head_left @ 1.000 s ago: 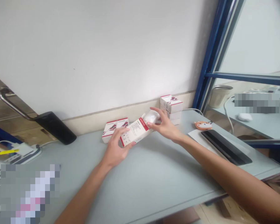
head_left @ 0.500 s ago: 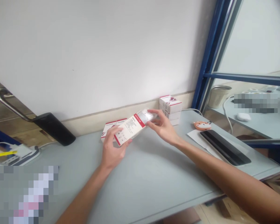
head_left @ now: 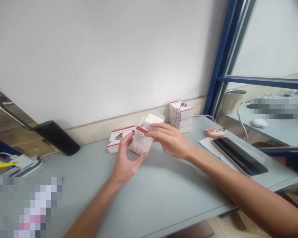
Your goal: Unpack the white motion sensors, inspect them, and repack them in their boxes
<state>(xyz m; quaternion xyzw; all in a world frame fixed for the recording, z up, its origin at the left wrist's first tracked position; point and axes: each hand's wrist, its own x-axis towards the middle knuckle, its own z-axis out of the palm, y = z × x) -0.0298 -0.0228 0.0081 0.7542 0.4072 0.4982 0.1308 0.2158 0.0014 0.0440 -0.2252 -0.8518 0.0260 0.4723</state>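
My left hand (head_left: 125, 160) grips a small white and red carton (head_left: 141, 143) from below, holding it upright above the grey desk (head_left: 164, 191). Its top flap (head_left: 152, 118) stands open. My right hand (head_left: 167, 140) rests its fingers across the carton's upper right side. Whatever is inside the carton is hidden. Just behind it, a flat white and red box (head_left: 118, 138) lies against the wall. A stack of similar boxes (head_left: 180, 114) stands to the right.
A black keyboard (head_left: 239, 155) lies on paper at the desk's right end, with a small orange animal-shaped object (head_left: 215, 133) beside it. A black device with a metal handle (head_left: 56, 137) rests at left near a white power strip (head_left: 20, 163). Blue framing (head_left: 220, 59) borders the right.
The carton has been turned from lying slanted to standing upright. The white item my right hand held at its open end is no longer visible. My right hand now lies across the carton's side.
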